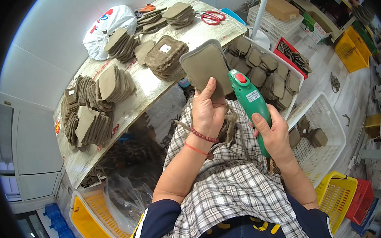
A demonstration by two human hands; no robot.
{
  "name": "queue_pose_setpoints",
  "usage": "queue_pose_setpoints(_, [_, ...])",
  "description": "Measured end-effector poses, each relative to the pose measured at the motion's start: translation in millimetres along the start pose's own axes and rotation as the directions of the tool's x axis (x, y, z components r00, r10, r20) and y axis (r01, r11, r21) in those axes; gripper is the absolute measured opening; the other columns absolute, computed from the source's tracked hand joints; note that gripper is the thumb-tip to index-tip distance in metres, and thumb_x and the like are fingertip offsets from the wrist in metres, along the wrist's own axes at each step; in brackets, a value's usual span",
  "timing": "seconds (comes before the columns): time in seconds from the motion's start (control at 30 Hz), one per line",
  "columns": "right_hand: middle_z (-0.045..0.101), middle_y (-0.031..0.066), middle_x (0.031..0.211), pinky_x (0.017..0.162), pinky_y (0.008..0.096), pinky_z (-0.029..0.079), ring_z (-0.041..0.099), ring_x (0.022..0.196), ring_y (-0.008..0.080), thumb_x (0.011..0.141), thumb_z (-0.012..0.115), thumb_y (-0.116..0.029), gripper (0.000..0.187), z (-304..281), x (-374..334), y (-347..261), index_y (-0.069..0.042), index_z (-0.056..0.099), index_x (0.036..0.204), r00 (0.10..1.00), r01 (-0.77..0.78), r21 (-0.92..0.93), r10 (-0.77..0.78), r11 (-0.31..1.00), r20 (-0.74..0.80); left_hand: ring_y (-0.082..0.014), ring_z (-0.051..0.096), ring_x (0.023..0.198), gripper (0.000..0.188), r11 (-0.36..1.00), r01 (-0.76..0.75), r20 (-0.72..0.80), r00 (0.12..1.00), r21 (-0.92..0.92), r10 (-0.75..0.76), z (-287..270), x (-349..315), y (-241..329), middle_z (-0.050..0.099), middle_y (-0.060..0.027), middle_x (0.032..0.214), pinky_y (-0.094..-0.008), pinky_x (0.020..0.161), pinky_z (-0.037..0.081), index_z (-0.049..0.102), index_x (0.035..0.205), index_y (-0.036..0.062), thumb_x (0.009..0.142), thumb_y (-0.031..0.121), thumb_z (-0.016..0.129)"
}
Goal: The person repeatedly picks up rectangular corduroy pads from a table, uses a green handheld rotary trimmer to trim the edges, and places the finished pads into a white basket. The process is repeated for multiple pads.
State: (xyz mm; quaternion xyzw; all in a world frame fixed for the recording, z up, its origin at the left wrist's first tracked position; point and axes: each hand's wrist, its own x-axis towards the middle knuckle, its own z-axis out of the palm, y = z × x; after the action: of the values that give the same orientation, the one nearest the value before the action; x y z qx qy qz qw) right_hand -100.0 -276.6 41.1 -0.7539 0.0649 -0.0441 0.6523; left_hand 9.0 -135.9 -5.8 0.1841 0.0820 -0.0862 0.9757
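Note:
In my left hand [208, 111] is a flat, olive-brown pad [206, 65] with rounded corners and a fuzzy grey edge. The thumb lies on its face and the fingers are behind it. My right hand [271, 131] is wrapped round a green handheld power tool [249, 96] with a red button. The tool's head is close to the pad's right edge; I cannot tell if they touch. Loose brown strips [231, 122] hang below the pad, over the checked cloth [234, 184] on my lap.
Stacks of similar pads [113, 85] stand on the worn table [146, 87] at left, with red-handled scissors [212, 17] and a white plastic bag [110, 29]. A pad-filled bin [296, 97] and a white basket [330, 142] sit at right. Yellow crates [337, 195] flank me.

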Motion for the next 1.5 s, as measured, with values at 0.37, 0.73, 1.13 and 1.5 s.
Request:
queue_pose_setpoints(0.37, [0.058, 0.0022, 0.077, 0.055, 0.0216, 0.043, 0.051, 0.06, 0.0063, 0.092, 0.061, -0.034, 0.038, -21.1, 4.6, -9.2, 0.001, 0.057, 0.106, 0.999, -0.018, -0.015, 0.018, 1.0, 0.035, -0.0221, 0.061, 0.106, 0.033, 0.96, 0.076, 0.108, 0.988, 0.27, -0.109, -22.7, -18.4, 12.4, 0.062, -0.0098, 0.118, -0.0357, 0.09, 0.051, 0.053, 0.121, 0.0018, 0.089, 0.001, 0.06])
queue_pose_setpoints(0.73, [0.063, 0.0065, 0.08, 0.063, 0.0283, 0.049, 0.059, 0.069, 0.0127, 0.086, 0.069, -0.031, 0.041, -49.6, -5.0, -4.7, 0.0, 0.058, 0.111, 0.985, 0.063, -0.346, -0.003, 0.936, 0.172, -0.0169, 0.066, 0.091, 0.039, 0.711, 0.056, 0.119, 0.974, 0.701, -0.193, -39.0, -8.6, 76.3, 0.066, -0.0098, 0.106, -0.0302, 0.078, 0.055, 0.056, 0.121, -0.0003, 0.083, -0.008, 0.062])
queue_pose_setpoints(1.13, [0.065, 0.0092, 0.078, 0.065, 0.0285, 0.05, 0.062, 0.07, 0.0142, 0.086, 0.069, -0.032, 0.042, -28.0, -8.0, 1.3, 0.0, 0.059, 0.11, 0.986, 0.087, -0.37, -0.028, 0.925, 0.162, -0.0124, 0.064, 0.086, 0.042, 0.602, 0.206, 0.002, 0.946, 0.771, -0.325, -48.4, -25.0, 71.5, 0.067, -0.0065, 0.102, -0.0262, 0.079, 0.052, 0.059, 0.118, -0.0015, 0.078, -0.008, 0.067])
queue_pose_setpoints(1.5, [0.061, 0.0019, 0.074, 0.054, 0.0231, 0.046, 0.055, 0.059, 0.0067, 0.086, 0.068, -0.029, 0.037, -41.9, -2.3, 1.8, 0.0, 0.06, 0.107, 0.931, -0.19, -0.185, 0.237, 0.964, 0.278, -0.0098, 0.062, 0.087, 0.03, 0.347, 0.127, 0.013, 0.927, 0.929, -0.374, -45.9, -17.4, 105.2, 0.066, -0.0047, 0.101, -0.0245, 0.079, 0.05, 0.06, 0.107, -0.0007, 0.078, -0.007, 0.067])
